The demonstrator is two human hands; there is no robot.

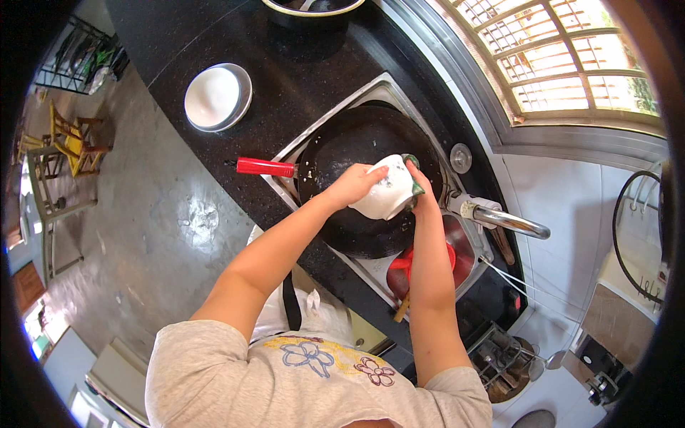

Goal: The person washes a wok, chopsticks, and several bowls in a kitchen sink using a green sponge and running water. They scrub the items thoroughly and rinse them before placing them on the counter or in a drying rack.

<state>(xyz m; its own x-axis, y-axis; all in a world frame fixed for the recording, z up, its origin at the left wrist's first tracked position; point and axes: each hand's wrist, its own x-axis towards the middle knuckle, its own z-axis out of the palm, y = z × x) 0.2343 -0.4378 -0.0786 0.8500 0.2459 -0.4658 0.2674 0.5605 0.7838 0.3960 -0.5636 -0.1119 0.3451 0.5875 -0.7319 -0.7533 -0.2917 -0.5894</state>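
Observation:
My left hand grips a white bowl by its rim and holds it tilted over a large black pan that lies in the sink. My right hand presses a green scrub sponge against the far side of the bowl. The pan has a red handle that sticks out to the left over the black counter.
A white bowl in a metal dish stands on the counter at the left. A chrome tap reaches over the sink from the right. A red dish lies in the sink near me. A pot sits at the top edge.

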